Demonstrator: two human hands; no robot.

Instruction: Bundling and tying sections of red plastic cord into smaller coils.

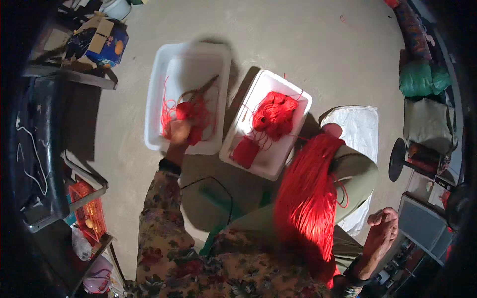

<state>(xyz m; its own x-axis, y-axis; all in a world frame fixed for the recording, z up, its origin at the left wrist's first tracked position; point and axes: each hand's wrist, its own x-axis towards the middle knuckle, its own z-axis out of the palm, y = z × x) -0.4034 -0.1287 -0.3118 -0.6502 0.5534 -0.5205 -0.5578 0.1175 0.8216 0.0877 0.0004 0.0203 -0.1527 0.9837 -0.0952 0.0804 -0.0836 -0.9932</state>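
My left hand (180, 131) reaches into the larger white tub (153, 107). Its fingers are closed around a compact red bundle of cord (184, 110), and loose red strands lie around it. Just beyond the bundle is a pair of scissors (206, 85), partly covered by strands. A long hank of red cord (310, 198) drapes over my right thigh. Out to the right of that knee, my right hand (383, 228) is raised with its fingers curled in; whatever is in it, if anything, is hidden.
A smaller white tub (271, 171) holds a coiled red cord bundle (275, 114) and a flat red piece (245, 152). A white sack (360, 124) lies under my right leg. Shelving with an orange basket (88, 211) stands left; a green bag (422, 78) is at right.
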